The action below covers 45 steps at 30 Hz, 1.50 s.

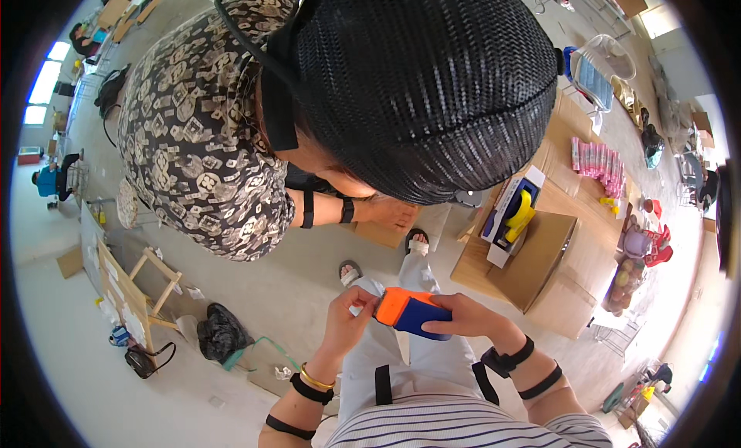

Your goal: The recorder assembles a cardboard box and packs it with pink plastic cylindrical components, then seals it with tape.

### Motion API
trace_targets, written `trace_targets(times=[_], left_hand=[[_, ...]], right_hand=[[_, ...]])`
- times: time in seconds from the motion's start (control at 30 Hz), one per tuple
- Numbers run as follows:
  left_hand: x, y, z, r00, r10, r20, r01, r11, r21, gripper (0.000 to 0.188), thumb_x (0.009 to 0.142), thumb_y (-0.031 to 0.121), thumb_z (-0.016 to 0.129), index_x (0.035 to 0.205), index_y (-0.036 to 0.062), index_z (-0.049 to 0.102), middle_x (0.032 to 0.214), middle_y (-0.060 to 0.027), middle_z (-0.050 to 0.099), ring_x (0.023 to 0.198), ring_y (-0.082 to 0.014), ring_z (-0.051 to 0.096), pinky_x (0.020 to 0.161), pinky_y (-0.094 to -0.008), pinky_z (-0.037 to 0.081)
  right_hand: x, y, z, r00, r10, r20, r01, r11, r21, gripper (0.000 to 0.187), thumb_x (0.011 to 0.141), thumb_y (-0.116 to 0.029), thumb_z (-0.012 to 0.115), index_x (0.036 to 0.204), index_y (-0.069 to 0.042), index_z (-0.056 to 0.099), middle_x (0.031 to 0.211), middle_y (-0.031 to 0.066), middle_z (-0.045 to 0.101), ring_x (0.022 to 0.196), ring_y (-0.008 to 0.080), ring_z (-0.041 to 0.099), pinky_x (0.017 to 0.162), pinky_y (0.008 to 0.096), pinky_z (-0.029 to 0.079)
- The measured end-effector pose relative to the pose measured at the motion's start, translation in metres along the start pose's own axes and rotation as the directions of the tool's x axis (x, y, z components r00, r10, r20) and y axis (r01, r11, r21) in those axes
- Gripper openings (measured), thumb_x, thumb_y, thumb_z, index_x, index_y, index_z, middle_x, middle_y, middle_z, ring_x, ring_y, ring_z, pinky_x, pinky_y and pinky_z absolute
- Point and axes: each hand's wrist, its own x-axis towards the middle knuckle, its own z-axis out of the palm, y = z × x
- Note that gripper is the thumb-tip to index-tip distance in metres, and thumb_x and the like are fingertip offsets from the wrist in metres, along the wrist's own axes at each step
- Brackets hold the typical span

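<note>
My right hand (467, 317) wraps round the blue body of an orange-and-blue handheld device (415, 313) above my lap. Its orange end points left and has a dark toothed edge. At that edge the fingers and thumb of my left hand (349, 321) are pinched together, touching the device; whatever lies between them is too small to make out. Across from me another person in a black woven cap and patterned shirt leans in, and that person's hand (392, 214) reaches down beside a cardboard piece (378, 233).
On my right an open cardboard box (552, 263) stands by a long blue-and-white box holding a yellow object (519, 216). Several pink packages (598, 166) lie beyond. To the left are a wooden frame (158, 282) and a black plastic bag (221, 332) on the floor.
</note>
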Motion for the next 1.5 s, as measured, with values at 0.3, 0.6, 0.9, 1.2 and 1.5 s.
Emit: trace_targets(times=[0.3, 0.6, 0.9, 1.2, 1.5], left_hand=[[0.056, 0.012, -0.06, 0.998, 0.058, 0.021, -0.06, 0.856, 0.514, 0.034, 0.092, 0.02, 0.063, 0.119, -0.0006, 0.058, 0.112, -0.0125, 0.063, 0.092, -0.017, 0.065, 0.08, -0.0312, 0.051], [0.099, 0.061, -0.109, 0.93, -0.094, 0.354, 0.003, 0.968, 0.249, 0.06, 0.096, 0.027, 0.059, 0.143, 0.0017, 0.032, 0.14, -0.0177, 0.044, 0.121, -0.0234, 0.052, 0.097, -0.0339, 0.045], [0.13, 0.02, -0.085, 0.915, -0.037, 0.401, -0.006, 0.994, 0.105, 0.081, 0.084, 0.031, 0.073, 0.143, 0.0007, 0.027, 0.128, -0.0168, 0.05, 0.112, -0.0208, 0.054, 0.095, -0.0342, 0.046], [0.168, 0.014, 0.027, 0.841, -0.24, 0.484, 0.02, 0.909, 0.416, 0.102, 0.068, 0.053, 0.08, 0.136, -0.0055, 0.032, 0.121, -0.0166, 0.054, 0.11, -0.0215, 0.054, 0.093, -0.0357, 0.047], [0.155, 0.009, -0.006, 0.87, -0.116, 0.48, -0.114, 0.899, 0.423, 0.086, 0.077, 0.044, 0.078, 0.134, -0.0029, 0.034, 0.119, -0.0167, 0.053, 0.109, -0.021, 0.054, 0.092, -0.0357, 0.047]], right_hand=[[0.016, 0.065, 0.022, 0.887, 0.015, -0.461, 0.113, 0.962, 0.249, 0.052, 0.084, -0.043, 0.071, 0.109, 0.002, 0.058, 0.088, 0.0164, 0.065, 0.079, 0.0234, 0.062, 0.073, 0.0352, 0.05], [0.014, 0.086, -0.052, 0.667, 0.103, -0.738, 0.004, 0.99, 0.142, 0.064, 0.081, -0.04, 0.074, 0.128, -0.004, 0.05, 0.111, 0.022, 0.065, 0.098, 0.0359, 0.065, 0.08, 0.0392, 0.053], [0.074, 0.1, -0.085, 0.872, 0.236, -0.428, -0.275, 0.961, -0.032, 0.095, 0.071, -0.079, 0.058, 0.129, -0.004, 0.055, 0.123, 0.0223, 0.06, 0.115, 0.0326, 0.058, 0.097, 0.037, 0.044], [0.162, 0.065, -0.038, 0.946, -0.208, -0.25, 0.148, 0.959, -0.24, 0.077, 0.074, -0.07, 0.063, 0.123, -0.01, 0.061, 0.104, 0.0152, 0.068, 0.095, 0.0293, 0.065, 0.08, 0.0364, 0.051], [0.136, 0.062, -0.043, 0.956, 0.114, -0.272, -0.169, 0.967, -0.191, 0.101, 0.062, -0.081, 0.062, 0.127, -0.004, 0.057, 0.114, 0.019, 0.065, 0.103, 0.0325, 0.063, 0.087, 0.0383, 0.049]])
